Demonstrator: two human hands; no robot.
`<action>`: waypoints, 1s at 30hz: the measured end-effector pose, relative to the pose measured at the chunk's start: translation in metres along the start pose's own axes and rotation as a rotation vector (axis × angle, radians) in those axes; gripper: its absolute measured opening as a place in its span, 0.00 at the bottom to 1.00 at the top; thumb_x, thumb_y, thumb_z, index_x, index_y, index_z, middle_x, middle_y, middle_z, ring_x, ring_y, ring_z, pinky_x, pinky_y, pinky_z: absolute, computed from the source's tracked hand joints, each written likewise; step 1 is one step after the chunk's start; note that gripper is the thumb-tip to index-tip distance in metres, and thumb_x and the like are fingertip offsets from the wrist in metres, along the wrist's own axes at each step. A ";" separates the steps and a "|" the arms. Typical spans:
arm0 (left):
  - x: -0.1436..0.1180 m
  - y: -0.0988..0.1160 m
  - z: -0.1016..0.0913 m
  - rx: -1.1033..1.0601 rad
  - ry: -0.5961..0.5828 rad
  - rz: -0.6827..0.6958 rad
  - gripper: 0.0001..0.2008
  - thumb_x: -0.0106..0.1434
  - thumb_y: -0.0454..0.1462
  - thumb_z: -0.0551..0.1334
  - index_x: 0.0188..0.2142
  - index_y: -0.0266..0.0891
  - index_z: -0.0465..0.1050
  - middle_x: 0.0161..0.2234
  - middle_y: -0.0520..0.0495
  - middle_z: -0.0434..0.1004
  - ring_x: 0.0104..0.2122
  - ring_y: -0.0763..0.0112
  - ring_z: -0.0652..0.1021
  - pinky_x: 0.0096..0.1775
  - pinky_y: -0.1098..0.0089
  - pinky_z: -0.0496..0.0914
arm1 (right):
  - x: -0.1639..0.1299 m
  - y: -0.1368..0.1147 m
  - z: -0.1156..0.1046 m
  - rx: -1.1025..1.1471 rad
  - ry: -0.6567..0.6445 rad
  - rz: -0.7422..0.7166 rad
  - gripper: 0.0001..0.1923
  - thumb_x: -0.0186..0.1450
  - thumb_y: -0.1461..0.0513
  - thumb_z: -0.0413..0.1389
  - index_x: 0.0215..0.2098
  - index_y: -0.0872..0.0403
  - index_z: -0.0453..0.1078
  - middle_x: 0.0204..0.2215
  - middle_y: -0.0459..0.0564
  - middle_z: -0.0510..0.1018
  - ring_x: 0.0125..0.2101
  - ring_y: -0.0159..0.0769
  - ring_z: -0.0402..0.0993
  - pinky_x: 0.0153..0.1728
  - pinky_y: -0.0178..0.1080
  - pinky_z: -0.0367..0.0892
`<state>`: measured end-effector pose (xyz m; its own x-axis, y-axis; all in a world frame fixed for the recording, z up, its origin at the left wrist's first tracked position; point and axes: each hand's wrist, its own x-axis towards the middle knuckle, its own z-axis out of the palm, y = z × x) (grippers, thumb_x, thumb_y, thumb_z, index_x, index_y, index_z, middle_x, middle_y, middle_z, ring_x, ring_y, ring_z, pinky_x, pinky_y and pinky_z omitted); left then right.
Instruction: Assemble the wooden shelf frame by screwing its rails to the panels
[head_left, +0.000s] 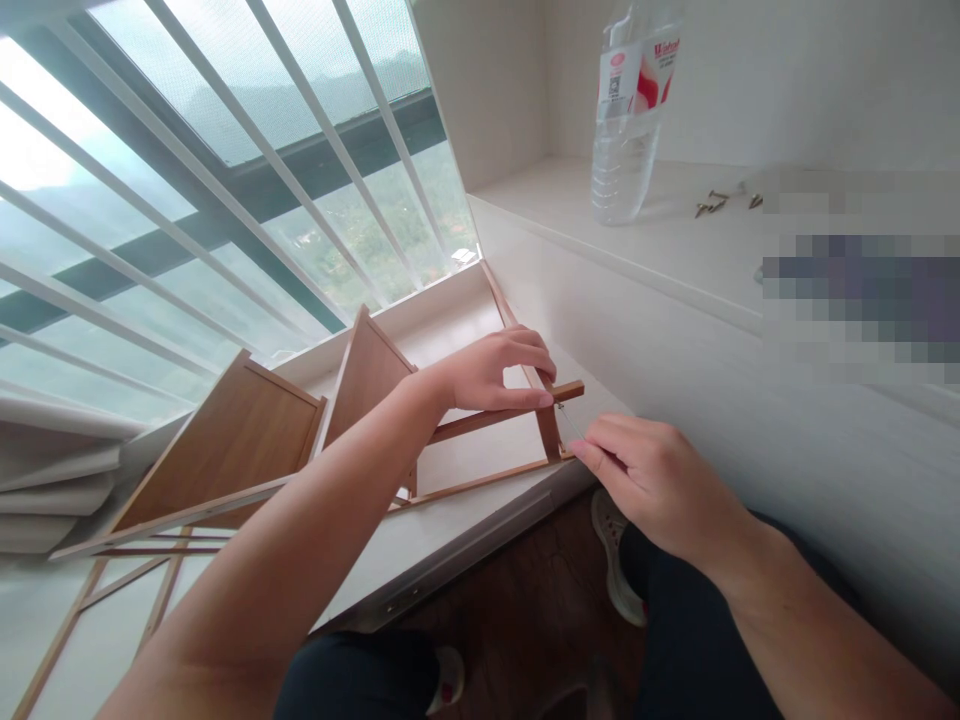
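A brown wooden rack frame (491, 418) with slatted bars lies on the white window ledge. My left hand (499, 370) is closed around it at a joint, with the thumb along a crossbar and the fingers bent over the upright. From my closed right hand (637, 460) a thin metal shaft, like that of a screwdriver (575, 424), reaches to a small screw (560, 405) at this joint. The tool's handle is hidden in my fist. Flat wooden panels (232, 440) belonging to the rack stand tilted to the left of my left hand.
On the white shelf (555, 205) at upper right stand a clear plastic bottle (628, 130) and several loose screws (712, 204). A blurred patch covers the shelf's right part. White window bars (300, 110) rise at left, beside a grey curtain (56, 475). My legs and shoes are below.
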<state>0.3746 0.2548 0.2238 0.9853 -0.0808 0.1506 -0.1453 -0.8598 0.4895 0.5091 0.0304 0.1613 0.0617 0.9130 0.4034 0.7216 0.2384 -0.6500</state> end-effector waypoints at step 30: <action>0.001 0.002 -0.002 -0.003 -0.017 0.009 0.16 0.68 0.48 0.65 0.45 0.39 0.81 0.43 0.38 0.81 0.45 0.56 0.77 0.53 0.57 0.69 | -0.007 -0.031 0.048 1.915 0.050 0.648 0.19 0.66 0.48 0.65 0.41 0.55 0.83 0.25 0.45 0.75 0.20 0.24 0.65 0.16 0.27 0.57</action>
<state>0.3755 0.2540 0.2263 0.9853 -0.0974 0.1402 -0.1545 -0.8576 0.4905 0.4535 0.0327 0.1476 -0.0006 0.9913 -0.1318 -0.9252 -0.0505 -0.3762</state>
